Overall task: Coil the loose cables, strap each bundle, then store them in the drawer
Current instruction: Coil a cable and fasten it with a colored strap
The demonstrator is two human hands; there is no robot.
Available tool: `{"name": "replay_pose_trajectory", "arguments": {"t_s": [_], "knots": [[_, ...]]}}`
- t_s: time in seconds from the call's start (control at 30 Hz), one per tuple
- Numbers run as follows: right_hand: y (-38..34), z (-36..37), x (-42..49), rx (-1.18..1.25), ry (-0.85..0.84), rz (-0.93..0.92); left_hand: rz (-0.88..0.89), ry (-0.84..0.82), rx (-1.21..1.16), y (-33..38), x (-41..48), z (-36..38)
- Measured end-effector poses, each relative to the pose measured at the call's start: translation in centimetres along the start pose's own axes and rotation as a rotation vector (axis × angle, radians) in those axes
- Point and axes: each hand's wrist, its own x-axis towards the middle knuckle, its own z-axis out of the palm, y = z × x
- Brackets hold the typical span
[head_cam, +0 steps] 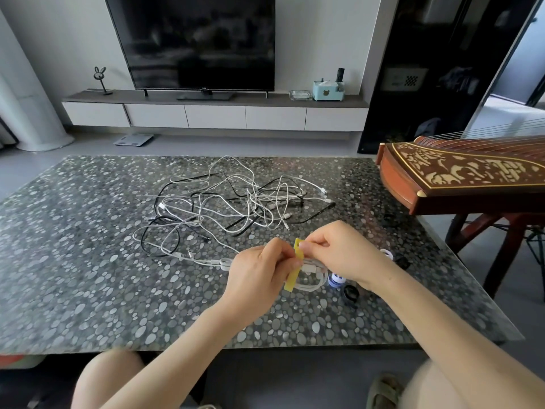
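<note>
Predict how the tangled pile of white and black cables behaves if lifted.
Likely floppy: the tangled white and black cables lie in loose loops. Probably light, being thin. Crossed strands would likely drag neighbours along.

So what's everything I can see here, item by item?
Table: one, grey pebble pattern, centre.
Loose cables: tangle, white and black, mid-table; count unclear.
Coiled cable: one, white, under the hands.
Strap: one, yellow, across the coil.
Small rolls: at least two, blue-white and black, by the right wrist.
Television: one, black, on the cabinet.
Cabinet: one, white drawers, far wall.
Stringed instrument: one, red-brown, right.
Tissue box: one, pale blue, on cabinet.
Rabbit ornament: one, black, cabinet's left end.
Left hand: pinches the strap.
Right hand: pinches the strap's top.
</note>
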Motion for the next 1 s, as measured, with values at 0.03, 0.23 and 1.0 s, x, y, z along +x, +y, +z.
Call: {"name": "replay_pose_trajectory", "arguments": {"t_s": [0.03, 0.23, 1.0], "knots": [[0.0, 0.2, -0.1, 0.004, -0.007, -0.010, -0.005, 0.002, -0.002, 0.0, 0.0, 0.0], [0.0, 0.2, -0.4, 0.072, -0.072, -0.013, -0.032, -0.024, -0.006, -0.4, 0.0, -0.2], [0.4, -0.2, 0.3, 0.121, -0.089, -0.003, -0.099, -0.143, -0.027, -0.3, 0.2, -0.1]]}}
